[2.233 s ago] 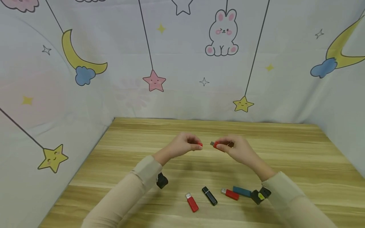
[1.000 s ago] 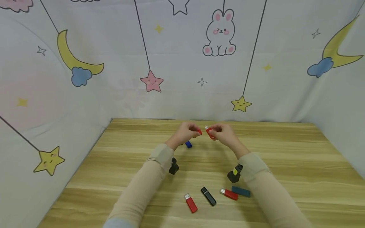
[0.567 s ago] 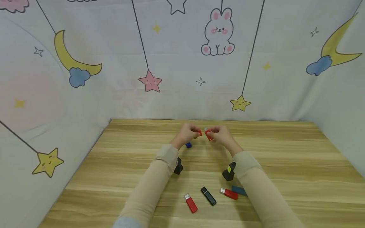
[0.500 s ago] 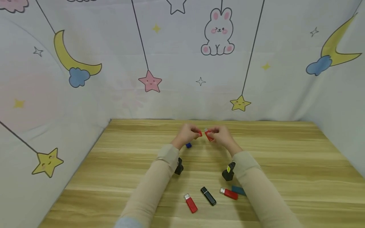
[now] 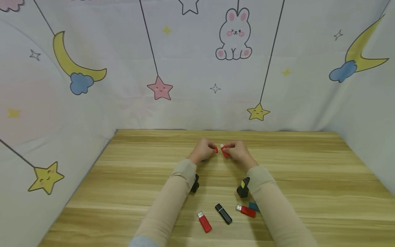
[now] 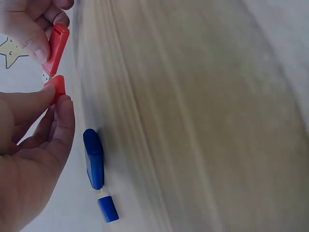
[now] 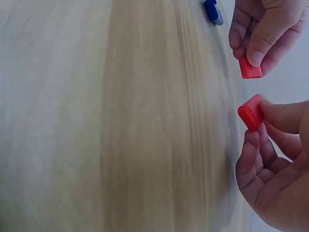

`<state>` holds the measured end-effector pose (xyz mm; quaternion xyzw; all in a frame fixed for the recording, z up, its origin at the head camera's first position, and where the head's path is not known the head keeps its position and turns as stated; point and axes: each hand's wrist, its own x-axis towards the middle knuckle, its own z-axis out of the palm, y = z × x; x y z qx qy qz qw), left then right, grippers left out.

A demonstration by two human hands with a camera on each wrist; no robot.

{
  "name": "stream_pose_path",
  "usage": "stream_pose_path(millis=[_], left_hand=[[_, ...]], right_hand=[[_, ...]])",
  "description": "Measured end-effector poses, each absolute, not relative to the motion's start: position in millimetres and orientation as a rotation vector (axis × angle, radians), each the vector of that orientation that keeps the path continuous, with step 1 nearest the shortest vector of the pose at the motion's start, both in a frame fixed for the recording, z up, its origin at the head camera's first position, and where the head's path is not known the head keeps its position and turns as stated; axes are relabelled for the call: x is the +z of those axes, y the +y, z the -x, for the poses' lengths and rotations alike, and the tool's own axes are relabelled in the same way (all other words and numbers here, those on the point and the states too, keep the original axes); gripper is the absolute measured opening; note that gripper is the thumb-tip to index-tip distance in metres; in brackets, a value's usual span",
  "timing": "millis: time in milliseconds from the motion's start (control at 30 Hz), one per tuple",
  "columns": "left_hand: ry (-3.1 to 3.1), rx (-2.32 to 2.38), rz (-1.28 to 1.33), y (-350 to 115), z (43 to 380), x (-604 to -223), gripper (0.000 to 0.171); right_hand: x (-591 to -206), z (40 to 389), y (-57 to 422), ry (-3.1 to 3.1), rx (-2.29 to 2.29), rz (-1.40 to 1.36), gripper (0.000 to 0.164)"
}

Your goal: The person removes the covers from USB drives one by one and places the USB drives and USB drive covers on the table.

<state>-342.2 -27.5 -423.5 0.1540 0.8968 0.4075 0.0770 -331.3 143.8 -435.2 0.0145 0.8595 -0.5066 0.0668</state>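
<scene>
My left hand [image 5: 203, 150] pinches a small red cap [image 6: 58, 86] between thumb and fingers. Facing it, my right hand [image 5: 239, 151] grips a red USB flash drive [image 5: 225, 152] by its body, tilted, with the metal plug bare and pointing up toward the cap. A narrow gap separates cap and drive in the right wrist view. Below the left hand, a blue USB flash drive [image 6: 94, 159] lies on the table with its blue cap [image 6: 108, 209] at its plug end; the left hand mostly hides it in the head view.
Nearer my body lie a red USB drive [image 5: 204, 221] with bare plug, a black drive [image 5: 223, 213] and another red drive [image 5: 246, 211]. Beside that one, a teal drive [image 5: 253, 206] is partly covered by my right sleeve. A patterned cloth [image 5: 191, 109] closes off the table's far edge.
Since the first frame, both hands have moved farther out over the table and closer together, bringing cap and drive near each other. In the last half second they have sunk slightly.
</scene>
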Motion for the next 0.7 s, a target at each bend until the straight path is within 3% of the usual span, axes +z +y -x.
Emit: stream_pose_path(millis=[700], left_hand=[[2.766,1.045,-0.446,-19.4,343.8,-428.0,0.013]], right_hand=[[-441.8,332.3,141.9,2.762,-1.322,-0.024,0.02]])
